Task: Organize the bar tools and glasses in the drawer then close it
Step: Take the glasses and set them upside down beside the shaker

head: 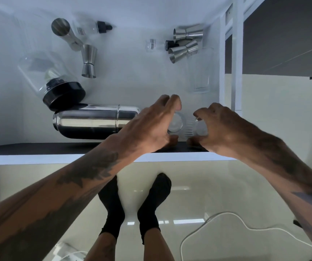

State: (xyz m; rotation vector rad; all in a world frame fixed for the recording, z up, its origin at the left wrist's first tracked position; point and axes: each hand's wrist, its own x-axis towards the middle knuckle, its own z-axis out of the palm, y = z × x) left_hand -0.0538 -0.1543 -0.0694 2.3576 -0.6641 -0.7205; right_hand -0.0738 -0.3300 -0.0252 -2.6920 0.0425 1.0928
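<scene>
The white drawer (132, 80) stands pulled out below me. At its near edge lie two small clear glasses (186, 127) on their sides. My left hand (151, 127) curls around the left one and my right hand (219, 127) around the right one. A steel shaker (93, 120) lies on its side just left of my left hand. A clear jar with a black lid (57, 85) leans above it. Steel jiggers lie at the back left (89, 61) and back right (187, 40). Small dropper bottles (93, 28) lie near the back.
A tall clear glass (200, 72) lies along the drawer's right wall. The drawer's white front edge (76, 159) runs across below my wrists. My feet in black socks (132, 204) stand on a glossy floor, with a white cable (226, 223) at right.
</scene>
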